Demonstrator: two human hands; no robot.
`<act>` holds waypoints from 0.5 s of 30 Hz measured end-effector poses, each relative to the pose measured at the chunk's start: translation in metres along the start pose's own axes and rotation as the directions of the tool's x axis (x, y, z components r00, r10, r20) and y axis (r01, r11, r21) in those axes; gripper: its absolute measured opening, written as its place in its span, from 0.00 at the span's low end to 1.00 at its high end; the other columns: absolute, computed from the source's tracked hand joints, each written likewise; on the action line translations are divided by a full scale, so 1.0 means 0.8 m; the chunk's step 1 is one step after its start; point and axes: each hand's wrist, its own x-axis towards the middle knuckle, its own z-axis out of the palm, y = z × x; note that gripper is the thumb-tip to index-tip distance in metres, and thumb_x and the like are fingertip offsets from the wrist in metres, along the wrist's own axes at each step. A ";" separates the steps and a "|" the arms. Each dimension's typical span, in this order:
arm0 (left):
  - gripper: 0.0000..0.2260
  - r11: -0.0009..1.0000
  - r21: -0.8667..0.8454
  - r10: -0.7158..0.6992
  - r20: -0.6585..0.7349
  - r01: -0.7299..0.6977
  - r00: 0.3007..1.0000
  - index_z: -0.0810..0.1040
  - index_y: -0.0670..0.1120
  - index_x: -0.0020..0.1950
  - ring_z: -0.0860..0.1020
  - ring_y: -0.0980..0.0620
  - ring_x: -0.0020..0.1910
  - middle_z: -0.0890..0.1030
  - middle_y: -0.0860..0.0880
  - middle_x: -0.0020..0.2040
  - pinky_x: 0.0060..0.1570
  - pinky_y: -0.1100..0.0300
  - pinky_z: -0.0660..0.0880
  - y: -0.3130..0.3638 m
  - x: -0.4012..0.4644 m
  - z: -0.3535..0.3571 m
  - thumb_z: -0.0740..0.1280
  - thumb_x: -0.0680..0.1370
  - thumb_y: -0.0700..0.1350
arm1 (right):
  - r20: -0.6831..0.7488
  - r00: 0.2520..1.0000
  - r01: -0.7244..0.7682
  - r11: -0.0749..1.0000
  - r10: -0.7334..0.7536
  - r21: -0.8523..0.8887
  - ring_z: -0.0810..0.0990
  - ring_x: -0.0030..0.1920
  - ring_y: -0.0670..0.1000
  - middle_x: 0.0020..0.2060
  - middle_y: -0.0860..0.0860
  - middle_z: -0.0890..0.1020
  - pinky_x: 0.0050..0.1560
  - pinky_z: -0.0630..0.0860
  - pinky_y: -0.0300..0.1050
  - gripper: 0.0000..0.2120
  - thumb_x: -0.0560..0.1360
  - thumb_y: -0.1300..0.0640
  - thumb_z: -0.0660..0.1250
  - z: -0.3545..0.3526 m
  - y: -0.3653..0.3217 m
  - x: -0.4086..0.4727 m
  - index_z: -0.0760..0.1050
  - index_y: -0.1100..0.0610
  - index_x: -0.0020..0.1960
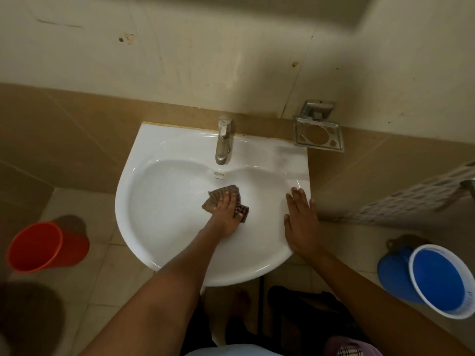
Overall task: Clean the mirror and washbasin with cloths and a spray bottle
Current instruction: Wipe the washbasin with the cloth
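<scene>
A white washbasin [164, 201] is fixed to the tiled wall, with a steel tap [223, 140] at its back. Inside the bowl, near the middle, my left hand [226, 214] presses flat on a brown striped cloth [213, 200]. My right hand [302, 222] lies flat with spread fingers on the basin's right rim and holds nothing. The dark lower edge of what may be the mirror [257, 6] runs along the top of the view. No spray bottle is in sight.
A metal soap holder [318, 134] hangs on the wall right of the tap. An orange bucket [41, 247] stands on the floor at the left, a blue bucket [434, 281] at the right. Another checked cloth [352, 349] shows at the bottom edge.
</scene>
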 end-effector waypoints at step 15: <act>0.15 0.897 0.399 0.143 0.144 -0.190 0.979 0.79 0.46 0.64 0.73 0.49 0.66 0.78 0.49 0.65 0.60 0.66 0.67 -0.057 -0.095 -0.106 0.65 0.78 0.42 | 0.010 1.000 0.010 0.999 -0.009 -0.052 0.50 0.79 0.56 0.78 0.57 0.57 0.77 0.44 0.57 0.25 0.80 0.58 0.57 0.001 0.002 0.000 0.60 0.61 0.76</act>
